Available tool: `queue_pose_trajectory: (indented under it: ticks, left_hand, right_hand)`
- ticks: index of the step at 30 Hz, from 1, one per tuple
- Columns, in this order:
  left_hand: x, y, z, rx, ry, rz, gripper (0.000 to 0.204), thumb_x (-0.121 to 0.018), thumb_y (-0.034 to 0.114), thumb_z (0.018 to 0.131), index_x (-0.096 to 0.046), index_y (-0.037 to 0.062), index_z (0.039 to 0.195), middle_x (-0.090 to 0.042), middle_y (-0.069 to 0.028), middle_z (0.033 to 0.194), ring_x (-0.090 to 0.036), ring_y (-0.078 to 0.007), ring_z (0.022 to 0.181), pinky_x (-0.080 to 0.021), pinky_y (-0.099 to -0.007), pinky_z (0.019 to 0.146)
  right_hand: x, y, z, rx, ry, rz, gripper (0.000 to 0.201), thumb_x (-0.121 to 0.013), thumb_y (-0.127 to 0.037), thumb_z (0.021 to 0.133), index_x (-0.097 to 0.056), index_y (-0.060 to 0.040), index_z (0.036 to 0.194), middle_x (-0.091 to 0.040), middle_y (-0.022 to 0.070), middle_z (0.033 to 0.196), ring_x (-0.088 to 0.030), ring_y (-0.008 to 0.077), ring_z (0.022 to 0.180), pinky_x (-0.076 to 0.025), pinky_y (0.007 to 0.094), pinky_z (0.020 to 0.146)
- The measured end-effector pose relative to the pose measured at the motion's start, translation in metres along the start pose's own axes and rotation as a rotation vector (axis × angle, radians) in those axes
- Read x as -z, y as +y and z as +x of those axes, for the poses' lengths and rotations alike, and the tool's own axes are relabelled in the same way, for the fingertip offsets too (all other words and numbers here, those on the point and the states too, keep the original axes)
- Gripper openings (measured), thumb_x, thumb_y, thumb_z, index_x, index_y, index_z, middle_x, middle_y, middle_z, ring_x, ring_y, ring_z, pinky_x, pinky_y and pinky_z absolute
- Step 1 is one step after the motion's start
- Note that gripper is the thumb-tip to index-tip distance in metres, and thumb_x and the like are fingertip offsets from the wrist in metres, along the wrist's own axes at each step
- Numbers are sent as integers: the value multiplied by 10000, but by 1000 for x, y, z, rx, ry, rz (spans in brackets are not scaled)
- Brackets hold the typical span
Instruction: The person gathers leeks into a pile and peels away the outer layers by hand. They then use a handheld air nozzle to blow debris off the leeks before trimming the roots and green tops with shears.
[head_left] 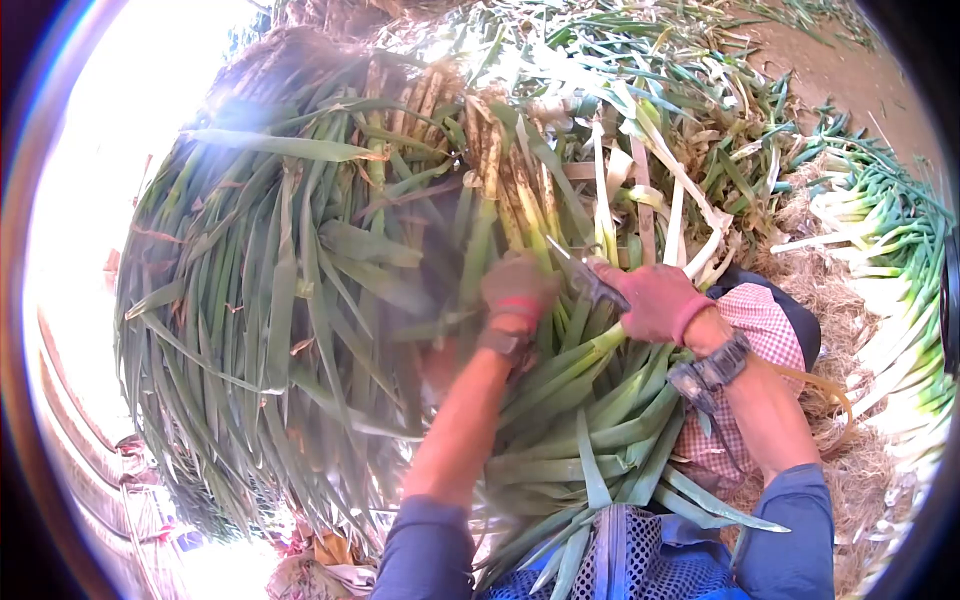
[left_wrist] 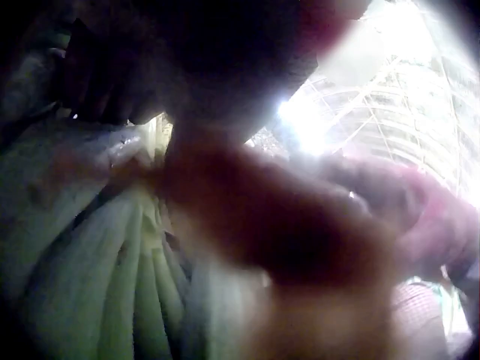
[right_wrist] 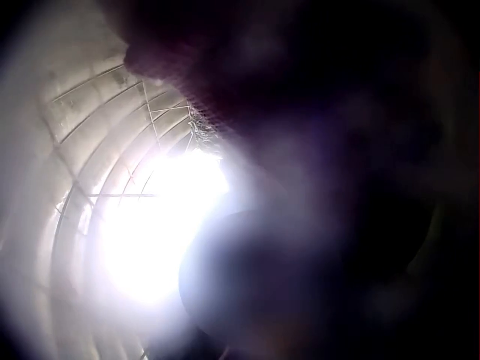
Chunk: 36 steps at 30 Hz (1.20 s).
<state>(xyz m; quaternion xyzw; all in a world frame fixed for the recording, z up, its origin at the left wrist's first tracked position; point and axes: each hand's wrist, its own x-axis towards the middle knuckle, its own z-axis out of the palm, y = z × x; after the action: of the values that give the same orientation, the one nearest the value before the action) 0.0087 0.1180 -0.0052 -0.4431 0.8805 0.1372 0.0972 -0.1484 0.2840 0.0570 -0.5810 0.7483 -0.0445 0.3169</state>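
In the head view, the gloved left hand [head_left: 519, 286] is at the right side of a big heap of long green leafy stalks [head_left: 300, 250], its fingers around the stalks [head_left: 490, 215] beside it, slightly blurred. The gloved right hand [head_left: 655, 300] grips a small bladed tool [head_left: 590, 275] whose tip points up and left, toward the left hand. Under the right hand lies a pale green stalk [head_left: 600, 345] above more leaves. The left wrist view shows blurred dark shapes and pale green stalks [left_wrist: 124, 277]; the right wrist view is mostly dark.
Trimmed stalks with white ends [head_left: 890, 290] lie in a row at the right, by dry straw-like roots [head_left: 830, 300]. Loose leaves [head_left: 600, 50] are piled at the top. Checkered cloth [head_left: 760, 320] lies beside the right forearm; blue mesh [head_left: 650, 560] is at the bottom.
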Motion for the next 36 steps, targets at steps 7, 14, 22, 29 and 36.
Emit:
queue_pose_trajectory:
  ticks: [7, 14, 22, 29, 36]
  left_hand:
    - [-15, 12, 28, 163, -125, -54, 601, -765, 498, 789, -763, 36, 1174, -776, -224, 1111, -756, -380, 1069, -596, -466, 897]
    - [-6, 9, -9, 191, -248, -165, 621, -780, 503, 764, -764, 21, 1156, -769, -236, 1113, -746, -388, 1061, -575, -469, 925]
    - [-14, 1, -50, 99, -204, -245, 541, -770, 478, 781, -789, 12, 1054, -769, -249, 1003, -752, -424, 959, -589, -493, 847]
    - [-14, -1, -66, 51, -188, -323, 513, -780, 456, 789, -785, 47, 1097, -778, -209, 1012, -747, -384, 994, -576, -479, 876]
    - [-12, -5, -77, 63, -225, -314, 544, -803, 482, 802, -772, 90, 1178, -780, -190, 1085, -732, -361, 1077, -557, -452, 941]
  right_hand:
    - [12, 1, 67, -92, 62, 15, 821, -608, -113, 825, -424, -149, 1624, -760, 234, 1060, -736, 421, 1001, -572, 512, 895]
    - [7, 4, 92, -101, 134, 69, 856, -607, -116, 796, -417, -165, 1629, -744, 253, 1120, -724, 420, 1057, -557, 507, 952]
    - [-10, 9, 88, -86, 247, 117, 843, -632, -168, 788, -445, -177, 1610, -750, 248, 1095, -717, 440, 1044, -555, 500, 947]
    - [-15, 6, 19, -104, 83, 78, 851, -637, -196, 794, -431, -184, 1619, -754, 220, 980, -739, 402, 886, -581, 491, 807]
    - [-16, -7, -61, -8, 36, -16, 843, -656, -177, 788, -449, -159, 1604, -734, 185, 840, -741, 398, 818, -596, 496, 775]
